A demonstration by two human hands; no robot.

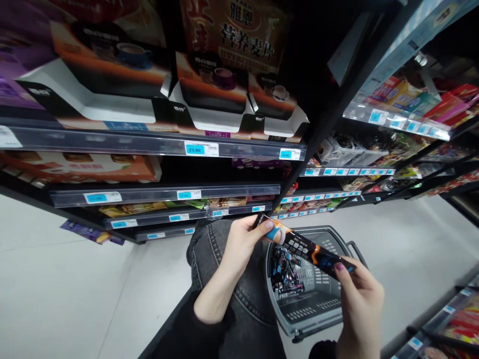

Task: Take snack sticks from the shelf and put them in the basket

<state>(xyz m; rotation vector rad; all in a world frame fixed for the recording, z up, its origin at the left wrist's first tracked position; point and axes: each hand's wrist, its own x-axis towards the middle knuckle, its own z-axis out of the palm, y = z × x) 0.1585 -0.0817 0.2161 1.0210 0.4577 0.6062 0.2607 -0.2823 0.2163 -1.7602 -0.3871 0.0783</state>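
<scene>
A long black coffee stick packet (pixel 305 248), printed with orange and a blue cup, is stretched between my two hands above a grey shopping basket (pixel 314 311). My left hand (pixel 245 242) pinches its upper left end between thumb and fingers. At the lower right end, my right hand (pixel 357 284) grips it with the thumb on top. Many similar small stick packets (pixel 286 271) lie in a heap in the left part of the basket. On the shelf ahead stand open-fronted display boxes (pixel 220 112) with coffee cup pictures.
A price rail (pixel 149 147) runs along the shelf front, with lower shelves below it. An orange carton (pixel 86 167) sits on the second shelf. More stocked shelves (pixel 348 154) extend to the right. Purple packages (pixel 92 232) stick out near the floor at left. My knee (pixel 224 244) is beside the basket.
</scene>
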